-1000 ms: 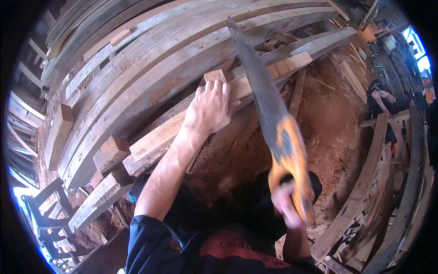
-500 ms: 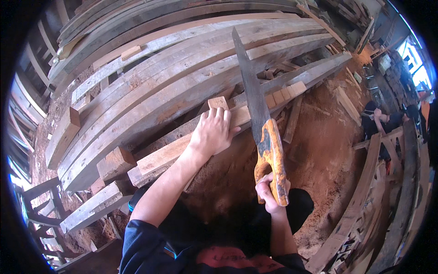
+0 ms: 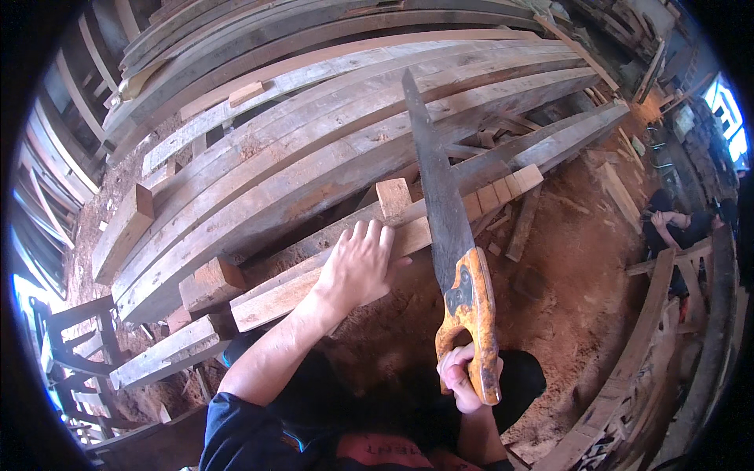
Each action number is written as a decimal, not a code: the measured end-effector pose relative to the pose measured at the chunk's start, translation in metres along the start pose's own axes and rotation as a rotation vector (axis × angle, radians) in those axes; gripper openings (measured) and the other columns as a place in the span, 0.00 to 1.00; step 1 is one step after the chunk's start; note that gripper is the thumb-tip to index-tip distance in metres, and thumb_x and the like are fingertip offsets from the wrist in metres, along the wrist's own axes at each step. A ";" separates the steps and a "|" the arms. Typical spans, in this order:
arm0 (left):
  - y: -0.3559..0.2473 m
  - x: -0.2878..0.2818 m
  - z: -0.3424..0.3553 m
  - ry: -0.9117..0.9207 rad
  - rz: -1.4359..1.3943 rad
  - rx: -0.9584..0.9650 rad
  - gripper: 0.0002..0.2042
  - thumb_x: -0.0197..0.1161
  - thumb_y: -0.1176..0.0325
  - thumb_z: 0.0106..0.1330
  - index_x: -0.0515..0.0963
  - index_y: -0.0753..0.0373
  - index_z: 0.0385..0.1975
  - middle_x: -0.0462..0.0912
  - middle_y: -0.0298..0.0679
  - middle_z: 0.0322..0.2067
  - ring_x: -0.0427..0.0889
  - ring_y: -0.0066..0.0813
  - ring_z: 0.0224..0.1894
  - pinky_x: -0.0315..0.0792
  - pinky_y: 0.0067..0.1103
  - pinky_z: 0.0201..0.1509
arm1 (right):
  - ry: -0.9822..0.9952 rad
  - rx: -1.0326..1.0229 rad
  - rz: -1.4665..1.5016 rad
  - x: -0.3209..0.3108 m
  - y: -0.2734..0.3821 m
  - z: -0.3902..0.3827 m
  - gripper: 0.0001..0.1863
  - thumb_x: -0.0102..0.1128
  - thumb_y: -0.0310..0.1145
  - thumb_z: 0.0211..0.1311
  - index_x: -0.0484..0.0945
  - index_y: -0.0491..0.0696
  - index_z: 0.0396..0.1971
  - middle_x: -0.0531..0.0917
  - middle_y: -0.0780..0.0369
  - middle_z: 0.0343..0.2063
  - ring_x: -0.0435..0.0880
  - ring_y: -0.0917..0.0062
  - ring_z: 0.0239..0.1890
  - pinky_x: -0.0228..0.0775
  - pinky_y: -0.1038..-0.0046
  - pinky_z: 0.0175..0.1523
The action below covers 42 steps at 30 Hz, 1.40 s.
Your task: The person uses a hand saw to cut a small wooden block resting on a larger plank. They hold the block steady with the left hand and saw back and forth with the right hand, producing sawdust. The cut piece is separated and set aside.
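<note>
A handsaw (image 3: pixel 437 196) with a long dark blade and a worn orange handle points away from me. My right hand (image 3: pixel 463 377) is closed around its handle. The blade crosses a wooden bar (image 3: pixel 279 301) that lies slantwise before me; several lines or cuts mark its right part. My left hand (image 3: pixel 353 263) lies over the bar to the left of the blade, fingers curled over the top and thumb toward the saw. A small wood block (image 3: pixel 393 196) sits just beyond those fingers. Where the teeth meet the bar is hard to make out.
Long thick beams (image 3: pixel 314 169) lie side by side beyond the bar. Short beam ends (image 3: pixel 210 284) jut out at the left. Reddish sawdust covers the ground (image 3: pixel 542 290). More planks (image 3: pixel 628 377) are piled at the right, where another person's hands (image 3: pixel 667 221) show.
The saw and my right hand have come back toward me. My left hand remains on the bar. The whole view has shifted slightly.
</note>
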<state>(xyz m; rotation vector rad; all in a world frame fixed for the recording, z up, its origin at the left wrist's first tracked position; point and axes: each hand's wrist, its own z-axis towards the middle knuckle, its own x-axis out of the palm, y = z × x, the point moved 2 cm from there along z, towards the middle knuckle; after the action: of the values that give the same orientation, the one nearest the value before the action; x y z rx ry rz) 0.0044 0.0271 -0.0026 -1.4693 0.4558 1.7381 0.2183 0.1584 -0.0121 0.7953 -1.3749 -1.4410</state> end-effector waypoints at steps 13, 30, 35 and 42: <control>-0.003 -0.006 0.003 -0.011 -0.016 -0.006 0.26 0.59 0.49 0.65 0.72 0.73 0.41 0.75 0.52 0.38 0.76 0.49 0.46 0.71 0.35 0.51 | 0.047 -0.034 -0.142 -0.010 -0.005 0.004 0.10 0.67 0.32 0.57 0.76 0.43 0.26 0.78 0.64 0.16 0.77 0.78 0.18 0.67 0.77 0.27; -0.255 -0.092 -0.099 -0.229 -1.756 1.250 0.10 0.64 0.60 0.64 0.80 0.61 0.29 0.78 0.39 0.30 0.78 0.41 0.37 0.68 0.34 0.40 | 0.002 -0.123 -0.079 -0.004 -0.012 0.000 0.10 0.66 0.33 0.60 0.74 0.43 0.27 0.73 0.68 0.13 0.70 0.86 0.13 0.60 0.81 0.20; -0.286 -0.086 -0.090 -0.183 -1.896 1.370 0.10 0.64 0.60 0.63 0.80 0.61 0.30 0.78 0.40 0.30 0.78 0.41 0.37 0.68 0.34 0.40 | 0.000 -0.144 -0.036 0.002 -0.009 0.004 0.12 0.66 0.34 0.62 0.74 0.43 0.28 0.72 0.68 0.12 0.68 0.85 0.11 0.57 0.80 0.18; -0.290 -0.084 -0.085 -0.151 -1.926 1.379 0.10 0.64 0.61 0.63 0.80 0.61 0.30 0.78 0.40 0.30 0.78 0.41 0.36 0.69 0.34 0.40 | 0.020 -0.091 0.022 0.000 -0.010 0.002 0.10 0.66 0.32 0.61 0.74 0.43 0.28 0.72 0.68 0.13 0.68 0.85 0.10 0.56 0.80 0.18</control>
<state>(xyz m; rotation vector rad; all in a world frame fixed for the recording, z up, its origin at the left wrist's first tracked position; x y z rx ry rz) 0.2806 0.1172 0.1164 -0.1963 -0.0460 -0.2118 0.2142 0.1581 -0.0213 0.7323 -1.2902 -1.4642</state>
